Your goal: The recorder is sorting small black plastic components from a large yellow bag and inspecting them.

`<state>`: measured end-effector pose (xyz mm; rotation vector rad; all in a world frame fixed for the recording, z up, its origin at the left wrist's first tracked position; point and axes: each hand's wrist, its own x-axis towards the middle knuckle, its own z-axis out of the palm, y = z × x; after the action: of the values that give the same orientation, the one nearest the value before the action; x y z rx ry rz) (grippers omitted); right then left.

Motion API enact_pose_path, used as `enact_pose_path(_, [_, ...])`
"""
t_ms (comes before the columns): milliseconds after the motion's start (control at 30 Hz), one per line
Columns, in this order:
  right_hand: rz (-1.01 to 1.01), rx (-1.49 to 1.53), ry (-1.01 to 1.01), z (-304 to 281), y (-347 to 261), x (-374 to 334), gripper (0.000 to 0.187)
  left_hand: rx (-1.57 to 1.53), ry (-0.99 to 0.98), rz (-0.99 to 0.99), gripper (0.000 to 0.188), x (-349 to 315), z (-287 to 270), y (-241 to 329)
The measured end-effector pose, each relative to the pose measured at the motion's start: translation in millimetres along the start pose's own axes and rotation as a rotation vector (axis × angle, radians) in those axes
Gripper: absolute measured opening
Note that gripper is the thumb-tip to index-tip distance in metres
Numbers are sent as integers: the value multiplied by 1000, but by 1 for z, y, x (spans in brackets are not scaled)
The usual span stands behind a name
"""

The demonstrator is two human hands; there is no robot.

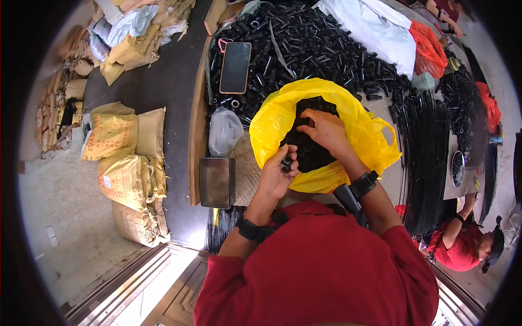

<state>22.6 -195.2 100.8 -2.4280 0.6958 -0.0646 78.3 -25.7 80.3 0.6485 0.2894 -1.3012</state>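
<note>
A yellow plastic bag [270, 117] stands with its mouth rolled wide, and small black parts [312, 157] fill its inside. Over the bag's near-left rim, my left hand [278, 175] is closed, its curled fingers around a small black cylindrical part [286, 161]. My right hand [328, 132] reaches in over the right side of the opening, just above the black parts. Its thumb and forefinger are bent and apart, with nothing visible between them; the other fingers are partly hidden.
A heap of black tubular pieces [321, 41] covers the table behind the bag, with a phone [235, 68] on it. To the left are a clear bag [225, 131] and a metal tin [217, 182]. Long black rods [423, 157] lie right; a co-worker [462, 244] sits beyond.
</note>
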Motion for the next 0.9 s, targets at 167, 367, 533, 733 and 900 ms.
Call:
enact_pose_path(167, [-108,-261,155,8,-5,-8,30,-150,-74,65,26,8,-8,9])
enact_pose_path(367, [-62,242,95,10,16,0,27,-128,-87,106,34,7,-7,12])
enact_pose_path(533, [-155,22,117,5,10,-2,26,-108,-107,86,36,7,-13,11])
enact_pose_path(733, [-189,40,213,14,21,-5,25,-117,-140,70,32,8,-16,8])
enact_pose_path(900, [-8,312,165,14,24,-8,25,-137,-142,76,28,8,-14,6])
